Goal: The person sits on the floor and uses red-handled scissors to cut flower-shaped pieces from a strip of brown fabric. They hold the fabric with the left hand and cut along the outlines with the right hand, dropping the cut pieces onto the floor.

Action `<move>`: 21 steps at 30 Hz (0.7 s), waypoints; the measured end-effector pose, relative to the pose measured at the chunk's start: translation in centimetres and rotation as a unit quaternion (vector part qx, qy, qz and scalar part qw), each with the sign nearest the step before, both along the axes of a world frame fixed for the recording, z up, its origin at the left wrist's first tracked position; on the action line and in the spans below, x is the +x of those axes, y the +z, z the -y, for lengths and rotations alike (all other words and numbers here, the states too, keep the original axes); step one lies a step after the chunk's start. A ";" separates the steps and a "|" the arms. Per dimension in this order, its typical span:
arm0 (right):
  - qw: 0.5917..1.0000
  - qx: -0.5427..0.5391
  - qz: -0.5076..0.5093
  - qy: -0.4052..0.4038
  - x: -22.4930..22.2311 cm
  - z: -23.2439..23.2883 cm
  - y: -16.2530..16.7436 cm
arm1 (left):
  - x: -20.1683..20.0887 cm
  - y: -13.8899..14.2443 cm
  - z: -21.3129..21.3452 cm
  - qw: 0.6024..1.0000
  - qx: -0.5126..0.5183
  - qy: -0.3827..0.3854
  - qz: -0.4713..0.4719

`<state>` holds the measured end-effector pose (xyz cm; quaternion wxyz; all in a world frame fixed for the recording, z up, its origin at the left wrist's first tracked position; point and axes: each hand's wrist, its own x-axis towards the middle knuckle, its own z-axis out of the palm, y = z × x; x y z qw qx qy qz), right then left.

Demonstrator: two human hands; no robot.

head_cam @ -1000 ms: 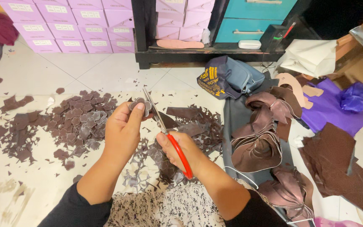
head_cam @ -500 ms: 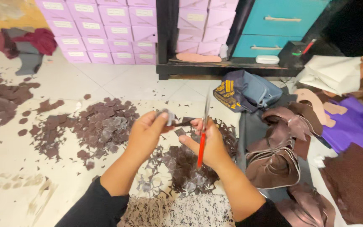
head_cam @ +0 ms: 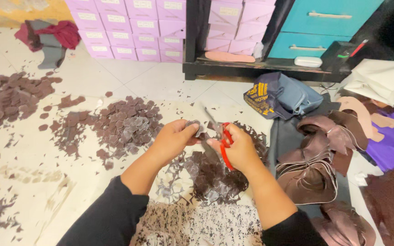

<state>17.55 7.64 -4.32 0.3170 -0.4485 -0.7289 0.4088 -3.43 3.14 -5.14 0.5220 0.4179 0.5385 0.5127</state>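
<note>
Scissors (head_cam: 225, 145) with red handles sat in the right hand (head_cam: 238, 150), its fingers (head_cam: 215, 144) curled through the loops and closed around them, the blades pointing up and away toward the small leather piece (head_cam: 195, 127). That piece was pinched between thumb and fingertips of the left hand (head_cam: 172, 139), which was shut on it and held it just ahead of the blades — raised off the floor, likely so the cut could follow its edge while the hand turned it. How far apart the blades stood could not be told; they were thin and partly lost against the scraps behind.

Under both hands lay a dark heap of offcuts (head_cam: 217, 175), where trimmings would drop. To the left, a pile of cut brown rounds (head_cam: 124, 125) was spread on the tiled floor (head_cam: 33, 159), with a second pile (head_cam: 10, 93) well apart, farther left. To the right, a stack of brown leather sheets (head_cam: 311, 173) lay near — within reach of the right arm. Pink boxes (head_cam: 128, 27) were stacked at the back beside a dark low shelf (head_cam: 251, 70), and a blue bag (head_cam: 283, 95) lay in front of it.

The piece's shape was mostly hidden by the fingers, and the right-hand sheets were cut off by the frame.
</note>
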 end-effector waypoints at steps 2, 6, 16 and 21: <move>0.992 -0.088 -0.073 0.058 -0.1 -0.4 -0.8 | 0.3 -0.2 -0.3 1.000 -0.013 0.004 0.009; 0.997 -0.036 -0.041 0.056 -0.3 -0.9 -2.1 | 0.4 -1.2 -0.8 0.996 -0.056 -0.018 0.071; 0.996 -0.093 0.003 -0.005 1.4 -2.0 -3.0 | -5.5 -3.1 -3.0 0.946 -0.154 -0.019 -0.283; 0.994 -0.101 0.033 -0.019 1.8 -2.5 -4.0 | -9.5 -5.1 -3.0 0.859 -0.018 0.355 -0.369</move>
